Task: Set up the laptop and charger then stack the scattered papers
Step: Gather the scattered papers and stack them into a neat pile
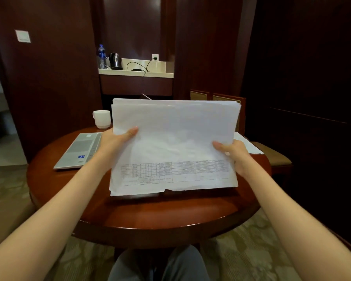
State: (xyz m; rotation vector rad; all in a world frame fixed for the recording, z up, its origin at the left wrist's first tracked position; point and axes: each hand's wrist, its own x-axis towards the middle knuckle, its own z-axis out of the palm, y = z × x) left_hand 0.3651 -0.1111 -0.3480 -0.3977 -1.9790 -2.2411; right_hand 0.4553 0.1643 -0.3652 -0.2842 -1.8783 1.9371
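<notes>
Both hands grasp a stack of papers (174, 138) held upright over the middle of the round table (150, 211). The left hand (114, 140) pinches its left edge and the right hand (235, 153) its right edge, thumbs in front. The stack hides the far side of the table. An open laptop (81, 147) lies at the left edge, with a white cup (101, 118) at the far edge behind it. One loose sheet (249, 145) pokes out at the right edge, beside a chair (272, 157). On the counter (136, 73) beyond, the charger (137, 69) is plugged into a wall socket (155, 57), near a kettle (115, 60) and a bottle (101, 55).
</notes>
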